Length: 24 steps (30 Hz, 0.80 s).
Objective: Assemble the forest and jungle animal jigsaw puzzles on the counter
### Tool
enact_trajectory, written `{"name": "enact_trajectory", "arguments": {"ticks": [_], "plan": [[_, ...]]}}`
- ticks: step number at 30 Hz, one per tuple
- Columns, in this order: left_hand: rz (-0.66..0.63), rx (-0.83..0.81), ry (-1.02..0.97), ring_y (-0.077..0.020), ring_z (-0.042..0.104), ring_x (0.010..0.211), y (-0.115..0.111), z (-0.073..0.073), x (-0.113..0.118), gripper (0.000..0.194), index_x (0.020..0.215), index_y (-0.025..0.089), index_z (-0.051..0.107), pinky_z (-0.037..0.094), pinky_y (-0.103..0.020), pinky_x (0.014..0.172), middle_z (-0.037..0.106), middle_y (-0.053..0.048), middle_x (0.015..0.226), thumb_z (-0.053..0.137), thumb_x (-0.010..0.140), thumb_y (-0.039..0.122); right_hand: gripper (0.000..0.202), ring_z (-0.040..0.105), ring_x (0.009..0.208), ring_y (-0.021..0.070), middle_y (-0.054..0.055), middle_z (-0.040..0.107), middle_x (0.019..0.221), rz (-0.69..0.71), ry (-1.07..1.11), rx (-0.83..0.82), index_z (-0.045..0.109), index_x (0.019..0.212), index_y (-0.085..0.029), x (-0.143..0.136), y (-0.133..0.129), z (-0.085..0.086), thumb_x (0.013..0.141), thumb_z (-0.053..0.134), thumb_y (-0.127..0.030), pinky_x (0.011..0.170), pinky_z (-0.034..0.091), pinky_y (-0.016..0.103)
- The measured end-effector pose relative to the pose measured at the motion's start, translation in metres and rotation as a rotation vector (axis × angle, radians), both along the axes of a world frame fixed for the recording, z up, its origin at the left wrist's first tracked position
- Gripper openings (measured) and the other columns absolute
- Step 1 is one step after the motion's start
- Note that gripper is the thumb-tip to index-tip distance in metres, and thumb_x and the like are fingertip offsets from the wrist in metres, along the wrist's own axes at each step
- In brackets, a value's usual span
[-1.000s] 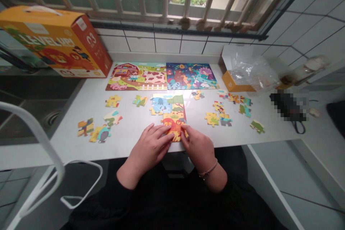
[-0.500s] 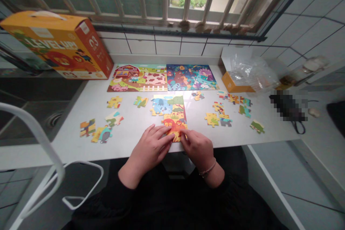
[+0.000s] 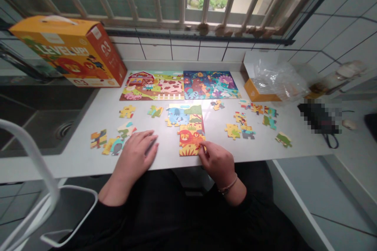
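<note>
A partly joined jigsaw puzzle (image 3: 193, 127) lies in front of me, with blue elephants at the top and orange lions below. My right hand (image 3: 217, 160), a bracelet at its wrist, has thumb and fingers pinched on the lower right lion piece at the puzzle's edge. To the left, my left hand (image 3: 136, 152) is over the white counter with its fingers stretched out and nothing seen in them. Its fingertips are close to a green-and-white puzzle piece (image 3: 126, 129), which they partly cover. Beside that are a blue-and-yellow piece (image 3: 113, 146) and a brown-and-yellow piece (image 3: 98, 139).
Several loose pieces (image 3: 233, 131) lie to the right. Behind stand a finished farm puzzle (image 3: 151, 85) and a dark forest puzzle (image 3: 211, 85), both flat. An orange box (image 3: 73, 53) is at back left by the sink (image 3: 47, 125); an open box (image 3: 262, 92) with plastic wrap is at back right.
My left hand has left the lion part of the puzzle and moved left towards the loose pieces. My right hand stays at the puzzle's lower right edge.
</note>
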<state>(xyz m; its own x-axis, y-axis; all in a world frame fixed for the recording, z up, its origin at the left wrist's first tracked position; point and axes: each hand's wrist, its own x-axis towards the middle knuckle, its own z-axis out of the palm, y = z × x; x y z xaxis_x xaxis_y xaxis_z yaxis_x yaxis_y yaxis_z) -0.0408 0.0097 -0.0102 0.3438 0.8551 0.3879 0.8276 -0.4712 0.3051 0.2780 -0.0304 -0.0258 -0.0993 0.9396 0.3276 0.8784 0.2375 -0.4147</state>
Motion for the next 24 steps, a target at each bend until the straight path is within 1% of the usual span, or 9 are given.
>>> {"name": "enact_trajectory", "arguments": {"ticks": [3,5,8,12,16,18,20,22,24], "plan": [[0.070,0.013,0.019,-0.0371,0.068,0.134,0.002,-0.003,-0.016,0.030,0.125,0.020,0.076,0.050,-0.063,0.124,0.075,-0.016,0.140,0.059,0.108,0.039,0.029,0.072,0.075,0.0180,0.004,0.081,0.087,0.001,0.069,0.008,0.081,0.115,-0.020,0.003,0.002,0.003,0.111,0.055,-0.032,0.073,0.045,0.030],[0.073,0.000,0.019,-0.0378,0.068,0.136,0.001,-0.004,-0.015,0.033,0.129,0.020,0.075,0.051,-0.063,0.123,0.075,-0.017,0.142,0.059,0.108,0.040,0.030,0.069,0.070,0.0170,0.003,0.078,0.083,-0.009,0.122,-0.008,0.081,0.115,-0.020,0.006,0.003,0.005,0.111,0.054,-0.033,0.072,0.045,0.030],[-0.015,-0.046,0.015,-0.0358,0.068,0.138,-0.005,-0.004,0.004,0.038,0.139,0.021,0.072,0.052,-0.061,0.123,0.073,-0.016,0.149,0.060,0.109,0.041,0.031,0.066,0.066,0.0166,0.001,0.074,0.078,-0.035,0.173,-0.018,0.081,0.114,-0.020,0.014,0.006,0.009,0.111,0.053,-0.034,0.070,0.045,0.030],[-0.175,-0.097,0.042,-0.0344,0.063,0.148,-0.017,-0.006,0.051,0.051,0.156,0.022,0.062,0.045,-0.063,0.131,0.065,-0.016,0.162,0.063,0.109,0.041,0.035,0.064,0.069,0.0183,0.003,0.073,0.079,-0.131,0.111,0.044,0.080,0.113,-0.019,0.036,0.015,0.015,0.112,0.051,-0.038,0.072,0.045,0.031],[-0.219,-0.133,0.066,-0.0353,0.058,0.153,-0.020,-0.005,0.086,0.060,0.163,0.024,0.055,0.040,-0.065,0.134,0.059,-0.015,0.168,0.068,0.107,0.044,0.037,0.066,0.086,0.0249,0.011,0.076,0.094,-0.307,-0.035,0.111,0.078,0.114,-0.018,0.075,0.039,0.024,0.112,0.048,-0.040,0.087,0.049,0.037],[-0.206,-0.143,0.069,-0.0357,0.058,0.153,-0.019,-0.002,0.094,0.053,0.158,0.027,0.060,0.039,-0.067,0.133,0.059,-0.013,0.168,0.068,0.107,0.041,0.036,0.066,0.100,0.0302,0.016,0.076,0.105,-0.389,-0.113,0.121,0.076,0.120,-0.016,0.097,0.056,0.026,0.109,0.053,-0.041,0.097,0.049,0.042],[-0.198,-0.148,0.081,-0.0359,0.058,0.151,-0.018,0.001,0.097,0.044,0.151,0.030,0.066,0.040,-0.069,0.132,0.059,-0.012,0.167,0.067,0.108,0.039,0.039,0.064,0.111,0.0348,0.021,0.075,0.117,-0.483,-0.166,0.092,0.073,0.128,-0.014,0.114,0.073,0.026,0.105,0.059,-0.042,0.101,0.048,0.047],[-0.199,-0.149,0.097,-0.0362,0.059,0.150,-0.017,0.003,0.098,0.039,0.146,0.030,0.069,0.041,-0.070,0.130,0.059,-0.012,0.167,0.066,0.108,0.040,0.045,0.063,0.116,0.0374,0.023,0.074,0.124,-0.557,-0.181,0.033,0.070,0.134,-0.013,0.125,0.086,0.023,0.102,0.066,-0.044,0.101,0.048,0.048],[-0.206,-0.149,0.110,-0.0365,0.059,0.150,-0.016,0.004,0.097,0.036,0.143,0.030,0.070,0.041,-0.071,0.129,0.060,-0.013,0.166,0.065,0.109,0.040,0.052,0.064,0.116,0.0375,0.022,0.075,0.126,-0.588,-0.161,-0.031,0.067,0.138,-0.014,0.130,0.095,0.018,0.099,0.072,-0.047,0.100,0.048,0.048]]}}
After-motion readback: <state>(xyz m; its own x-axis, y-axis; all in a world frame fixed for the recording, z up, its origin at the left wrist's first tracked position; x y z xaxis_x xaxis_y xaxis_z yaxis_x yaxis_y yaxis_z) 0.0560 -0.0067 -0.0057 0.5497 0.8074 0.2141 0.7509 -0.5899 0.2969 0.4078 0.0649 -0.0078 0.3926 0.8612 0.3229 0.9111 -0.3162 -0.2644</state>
